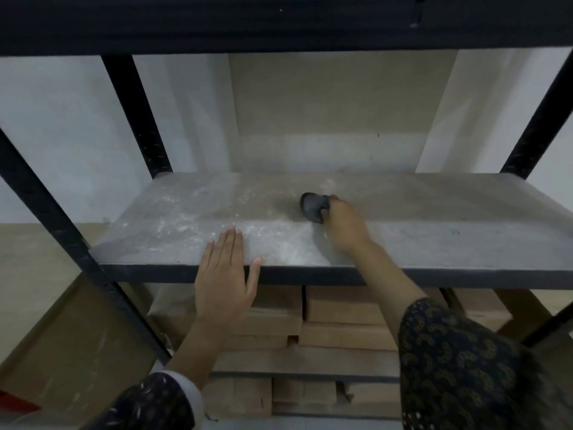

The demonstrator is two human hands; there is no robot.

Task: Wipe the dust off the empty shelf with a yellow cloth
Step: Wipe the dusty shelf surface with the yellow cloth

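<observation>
A grey shelf board [434,240] in a black metal rack carries white dust, thickest on its left and middle parts. My right hand [344,226] reaches onto the middle of the board and grips a bunched cloth [313,205] that looks dark grey here, not yellow. The cloth lies against the board. My left hand [224,274] rests flat over the front edge of the shelf, fingers straight and pointing toward the wall, holding nothing.
Black rack uprights [136,116] stand at the left and right, with a dark upper shelf [279,23] overhead. Several cardboard boxes [341,333] are stacked on the level below. A pale wall is behind the rack.
</observation>
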